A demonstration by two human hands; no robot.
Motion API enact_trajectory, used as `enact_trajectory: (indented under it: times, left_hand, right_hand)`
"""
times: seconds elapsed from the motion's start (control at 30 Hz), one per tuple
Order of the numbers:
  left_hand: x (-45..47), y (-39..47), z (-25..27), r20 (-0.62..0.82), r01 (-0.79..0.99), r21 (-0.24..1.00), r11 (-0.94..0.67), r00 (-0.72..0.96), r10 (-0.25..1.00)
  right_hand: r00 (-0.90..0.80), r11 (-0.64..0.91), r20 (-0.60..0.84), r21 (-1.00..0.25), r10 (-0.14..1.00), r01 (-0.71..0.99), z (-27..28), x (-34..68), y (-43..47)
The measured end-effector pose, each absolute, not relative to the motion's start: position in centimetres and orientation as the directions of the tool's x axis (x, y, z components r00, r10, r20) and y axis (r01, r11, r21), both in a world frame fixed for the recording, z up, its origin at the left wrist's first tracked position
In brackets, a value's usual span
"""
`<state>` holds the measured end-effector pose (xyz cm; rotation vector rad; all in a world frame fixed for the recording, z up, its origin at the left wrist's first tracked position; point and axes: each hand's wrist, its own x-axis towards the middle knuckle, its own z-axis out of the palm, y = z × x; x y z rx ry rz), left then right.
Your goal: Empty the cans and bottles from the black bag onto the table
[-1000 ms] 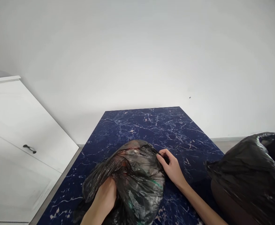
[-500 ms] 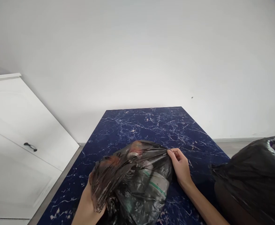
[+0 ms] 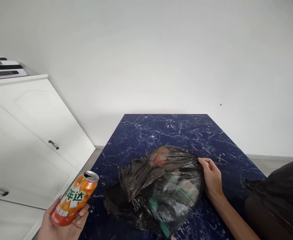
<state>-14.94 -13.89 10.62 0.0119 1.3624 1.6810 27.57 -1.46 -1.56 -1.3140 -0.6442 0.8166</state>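
An orange soda can (image 3: 74, 200), its top opened, is gripped in my left hand (image 3: 61, 223) at the lower left, tilted to the right. A thin black plastic bag (image 3: 156, 190) lies on the blue marbled table (image 3: 161, 128). Through its film show a reddish-orange shape and pale pieces with green stripes; I cannot make out exactly what they are. My right hand (image 3: 211, 178) pinches the upper right edge of the bag between thumb and fingers.
At the right edge another black plastic bag (image 3: 281, 196) bulges beside the table. A white cabinet (image 3: 34, 140) with dark handles stands on the left, with items (image 3: 5, 70) stacked on top. Behind the table rises a plain white wall (image 3: 166, 56).
My left hand has come out of the bag holding the soda can and moved left. My right hand still pinches the bag. The view has turned a little left.
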Motion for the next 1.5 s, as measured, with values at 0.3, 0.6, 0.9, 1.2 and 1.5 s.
enact_trajectory:
  times: [0.3, 0.6, 0.9, 1.2, 1.5]
  left_hand:
    - [-13.6, -13.8, 10.8, -0.502, -0.740, 0.666, 0.089, -0.357, 0.788]
    - [-15.6, -10.1, 6.7, -0.173, -0.298, 0.954, 0.036, -0.449, 0.877]
    - [-16.2, -4.9, 4.2, 0.180, 0.343, 0.939, 0.026, -0.554, 0.813]
    - [-17.0, -3.3, 3.1, 0.242, 0.474, 0.880, 0.031, -0.503, 0.830]
    - [-13.4, -7.5, 6.1, 0.896, 0.940, 0.254, -0.226, -0.141, 0.422]
  right_hand:
    - [0.537, 0.046, -0.036, -0.989, 0.843, -0.140, -1.5, 27.6, -1.7]
    - [0.471, 0.049, 0.004, -0.995, 0.882, -0.083, -2.4, 27.8, -1.4]
    - [0.453, 0.042, 0.010, -0.997, 0.892, -0.061, -2.1, 27.6, -1.4]
    - [0.440, 0.034, -0.001, -0.997, 0.898, -0.071, -2.2, 27.7, -1.3]
    - [0.430, 0.021, -0.011, -0.997, 0.903, -0.070, -2.2, 27.8, -1.4]
